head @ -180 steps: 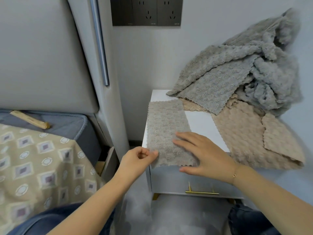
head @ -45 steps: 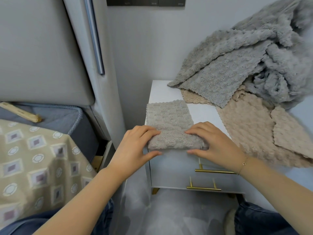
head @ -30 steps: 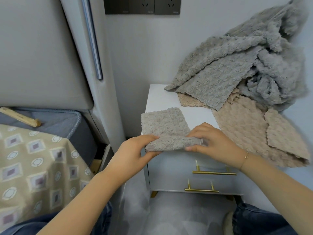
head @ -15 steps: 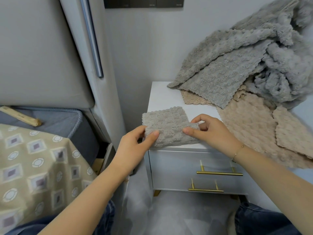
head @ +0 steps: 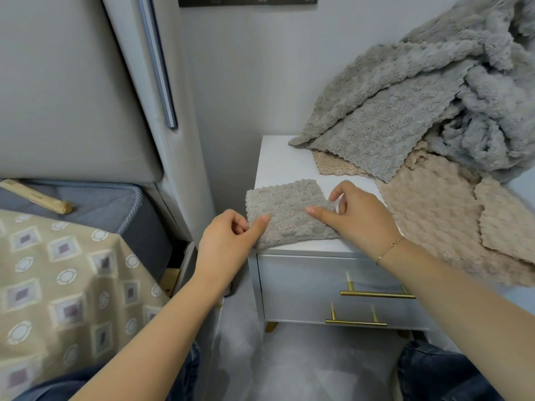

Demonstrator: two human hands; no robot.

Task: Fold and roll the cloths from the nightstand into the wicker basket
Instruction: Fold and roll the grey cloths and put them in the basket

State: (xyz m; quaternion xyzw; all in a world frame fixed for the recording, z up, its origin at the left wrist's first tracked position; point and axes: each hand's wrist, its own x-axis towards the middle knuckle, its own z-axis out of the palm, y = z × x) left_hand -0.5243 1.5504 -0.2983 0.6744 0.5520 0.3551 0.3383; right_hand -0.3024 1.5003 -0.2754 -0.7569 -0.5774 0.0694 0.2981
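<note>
Head view: patterned bedspread (head: 66, 279) at left; left hand (head: 228, 244) pinches the near-left corner of a folded grey cloth (head: 289, 214), nubbly, lying at the white nightstand's (head: 278, 157) front-left edge, long axis left to right; right hand (head: 359, 218) pinches its right end; beyond, fluffy grey cloths (head: 405, 111) piled over flat beige ones (head: 434, 215).

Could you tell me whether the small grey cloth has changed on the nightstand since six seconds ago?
Yes. The small grey cloth, then a long strip on the nightstand, is now shorter, rolled from its near end toward the wall.
</note>
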